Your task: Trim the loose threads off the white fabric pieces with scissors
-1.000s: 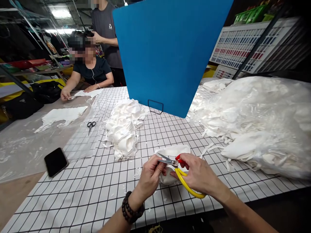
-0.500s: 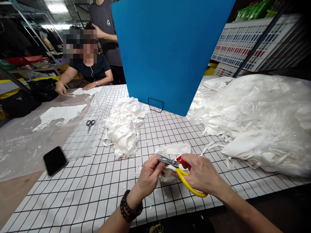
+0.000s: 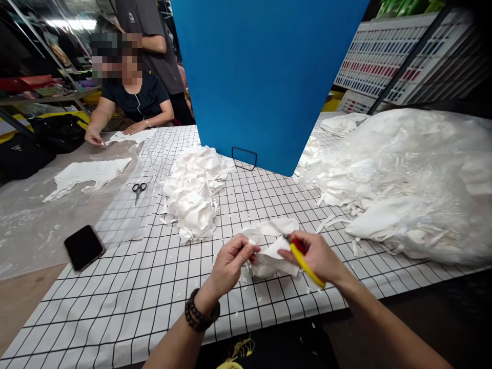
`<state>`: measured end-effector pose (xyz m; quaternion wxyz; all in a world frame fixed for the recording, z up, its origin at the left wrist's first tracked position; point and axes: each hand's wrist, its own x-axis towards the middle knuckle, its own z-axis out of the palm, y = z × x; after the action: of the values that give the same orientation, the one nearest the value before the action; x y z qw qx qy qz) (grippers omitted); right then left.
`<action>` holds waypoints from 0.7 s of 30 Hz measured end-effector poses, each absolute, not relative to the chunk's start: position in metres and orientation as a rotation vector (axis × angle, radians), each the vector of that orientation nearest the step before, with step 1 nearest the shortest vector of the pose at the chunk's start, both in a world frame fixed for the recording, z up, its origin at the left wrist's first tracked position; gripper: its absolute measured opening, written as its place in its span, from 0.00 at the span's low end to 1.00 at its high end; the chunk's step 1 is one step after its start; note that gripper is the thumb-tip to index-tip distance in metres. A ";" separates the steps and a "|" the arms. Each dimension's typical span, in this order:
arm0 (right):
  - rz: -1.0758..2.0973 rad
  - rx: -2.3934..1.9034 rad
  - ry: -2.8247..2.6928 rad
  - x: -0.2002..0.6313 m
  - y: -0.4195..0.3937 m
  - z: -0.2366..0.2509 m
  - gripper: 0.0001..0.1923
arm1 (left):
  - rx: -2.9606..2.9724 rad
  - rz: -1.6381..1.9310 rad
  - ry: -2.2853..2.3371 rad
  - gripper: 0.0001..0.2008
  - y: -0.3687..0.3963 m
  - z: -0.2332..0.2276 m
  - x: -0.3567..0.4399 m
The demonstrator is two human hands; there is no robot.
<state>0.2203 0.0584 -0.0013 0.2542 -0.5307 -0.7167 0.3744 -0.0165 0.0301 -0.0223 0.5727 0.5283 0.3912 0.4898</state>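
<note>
L hand (image 3: 229, 259), beaded bracelet (image 3: 200, 313) on wrist, fingers pinched together on edge of white fabric piece (image 3: 273, 247), which lies on the gridded worktop (image 3: 126, 302) at approx 6 o'clock, between both hands. R hand (image 3: 315, 254) clamped round yellow-handled snips (image 3: 303, 261), blade end toward 10 o'clock, touching the fabric piece. Small white scraps scattered round it. Pile of white pieces (image 3: 194, 192) at 11 o'clock, well apart. Big clear bag of white fabric (image 3: 415, 189) at 2–3 o'clock. Blue board (image 3: 265, 77) upright at 12. Black phone (image 3: 83, 247) at 9, black scissors (image 3: 138, 188) at 10. Seated person (image 3: 132, 100) at far 10–11, hands on flat white cloth.
</note>
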 end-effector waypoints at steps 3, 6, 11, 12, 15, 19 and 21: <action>1.160 -1.580 -1.581 0.258 0.070 -0.016 0.15 | 1.276 1.230 0.976 0.11 0.034 -0.030 -0.045; 1.200 -1.711 -1.527 0.285 0.072 -0.039 0.14 | 1.291 1.177 1.117 0.13 0.034 -0.043 -0.081; 1.175 -1.589 -1.778 0.278 0.067 -0.069 0.13 | 1.550 0.835 1.764 0.14 0.020 -0.049 -0.105; 1.141 -1.560 -1.831 0.273 0.067 -0.071 0.12 | 1.616 0.873 1.958 0.14 0.016 -0.045 -0.100; 1.063 -1.503 -1.907 0.258 0.064 -0.069 0.07 | 1.643 0.971 2.059 0.16 0.003 -0.032 -0.068; 1.042 -1.403 -2.011 0.245 0.058 -0.066 0.06 | 1.141 0.532 1.240 0.21 -0.007 -0.040 -0.007; 1.049 -1.361 -2.070 0.242 0.053 -0.067 0.06 | 0.874 0.473 1.063 0.21 -0.007 -0.055 0.020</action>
<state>0.2422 0.0531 -0.0669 0.2236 -0.4931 -0.7499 0.3801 0.0202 -0.0073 -0.0547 0.7468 0.3994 0.4858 0.2163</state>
